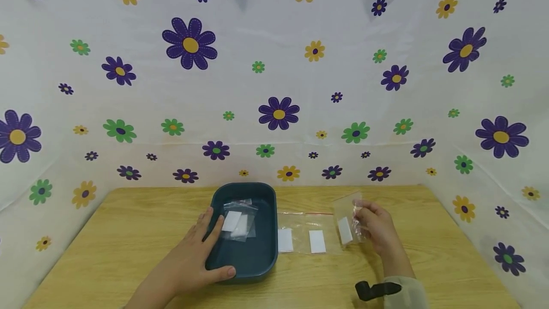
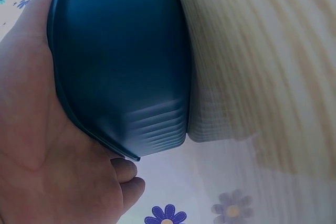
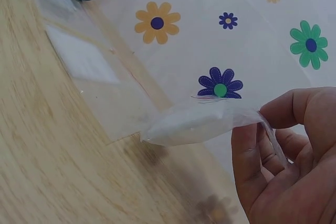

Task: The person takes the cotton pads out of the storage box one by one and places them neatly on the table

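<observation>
My left hand (image 1: pixel 184 259) rests along the left rim of a dark teal plastic bin (image 1: pixel 244 266), its fingers spread and fairly straight, the thumb at the near edge. Inside the bin lie overlapping clear zip bags (image 1: pixel 239 225) with white pieces in them. Raised above the table, a clear zip bag (image 3: pixel 194 121) with a white rectangular piece inside is pinched by its edge between the thumb and fingers of my right hand (image 1: pixel 379 228). To the bin's right, two more such bags lie flat, one (image 1: pixel 317 241) nearer the right hand and another (image 1: pixel 285 241) against the bin.
A wood-grain table (image 1: pixel 128 232) carries everything. White cloth (image 1: pixel 240 80) printed with flowers stands behind it and along both sides. A black strap piece (image 1: pixel 377 290) sits at the right sleeve cuff (image 1: pixel 405 292).
</observation>
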### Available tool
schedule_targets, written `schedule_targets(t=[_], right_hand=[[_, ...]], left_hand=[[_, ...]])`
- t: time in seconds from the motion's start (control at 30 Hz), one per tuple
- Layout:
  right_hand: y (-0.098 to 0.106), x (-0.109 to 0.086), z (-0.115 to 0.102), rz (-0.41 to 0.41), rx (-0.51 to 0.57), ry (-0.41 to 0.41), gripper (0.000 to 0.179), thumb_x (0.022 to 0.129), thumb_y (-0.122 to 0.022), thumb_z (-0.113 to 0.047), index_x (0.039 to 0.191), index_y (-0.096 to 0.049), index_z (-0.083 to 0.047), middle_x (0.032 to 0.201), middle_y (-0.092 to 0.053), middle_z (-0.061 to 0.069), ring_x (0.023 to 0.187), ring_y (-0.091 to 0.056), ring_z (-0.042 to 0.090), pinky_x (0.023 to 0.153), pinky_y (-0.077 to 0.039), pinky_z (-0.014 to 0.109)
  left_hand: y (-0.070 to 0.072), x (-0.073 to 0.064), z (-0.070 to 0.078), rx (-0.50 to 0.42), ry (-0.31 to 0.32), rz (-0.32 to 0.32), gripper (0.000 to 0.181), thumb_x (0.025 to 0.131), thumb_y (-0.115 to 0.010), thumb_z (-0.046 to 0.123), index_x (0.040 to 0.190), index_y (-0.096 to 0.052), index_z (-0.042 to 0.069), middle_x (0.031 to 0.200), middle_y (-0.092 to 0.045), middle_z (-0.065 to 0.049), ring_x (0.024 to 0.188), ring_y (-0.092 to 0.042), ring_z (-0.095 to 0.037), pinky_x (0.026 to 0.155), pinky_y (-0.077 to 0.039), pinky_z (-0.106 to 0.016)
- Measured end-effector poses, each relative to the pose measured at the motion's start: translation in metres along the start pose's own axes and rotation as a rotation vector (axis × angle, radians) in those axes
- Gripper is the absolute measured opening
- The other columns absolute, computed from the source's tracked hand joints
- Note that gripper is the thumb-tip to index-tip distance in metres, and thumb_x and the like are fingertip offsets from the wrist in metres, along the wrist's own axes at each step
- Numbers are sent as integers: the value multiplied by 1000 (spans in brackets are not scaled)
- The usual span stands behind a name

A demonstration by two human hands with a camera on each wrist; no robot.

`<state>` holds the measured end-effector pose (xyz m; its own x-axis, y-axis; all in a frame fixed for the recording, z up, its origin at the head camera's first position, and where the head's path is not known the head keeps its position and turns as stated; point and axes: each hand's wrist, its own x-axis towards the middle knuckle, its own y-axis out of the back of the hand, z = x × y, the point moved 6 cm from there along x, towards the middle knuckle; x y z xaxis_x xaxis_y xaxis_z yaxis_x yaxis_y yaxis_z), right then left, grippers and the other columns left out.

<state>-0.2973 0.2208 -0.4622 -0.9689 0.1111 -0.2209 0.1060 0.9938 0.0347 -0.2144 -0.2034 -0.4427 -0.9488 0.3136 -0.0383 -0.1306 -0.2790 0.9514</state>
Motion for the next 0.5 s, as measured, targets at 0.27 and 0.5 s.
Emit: schedule_targets(t=[0.27,0.5], right_hand=[[0,2,4,0,21,-8,36,96,-52,-8,131,-59,-2,84,-63,-6,75,-58,6,60,-48,21],[2,4,9,6,3,-18,40,97,-52,-7,135,-55,1,84,-62,-5,72,-58,6,59,-49,20]], left_hand=[[0,0,1,-4,-10,22,115,76,-53,86,160,-22,14,167,-1,-18,151,-13,-44,112,-28,-68],[1,-1,2,-6,-9,17,115,76,-54,85,160,-23,13,167,-4,-19,150,-15,-46,112,-28,-68]])
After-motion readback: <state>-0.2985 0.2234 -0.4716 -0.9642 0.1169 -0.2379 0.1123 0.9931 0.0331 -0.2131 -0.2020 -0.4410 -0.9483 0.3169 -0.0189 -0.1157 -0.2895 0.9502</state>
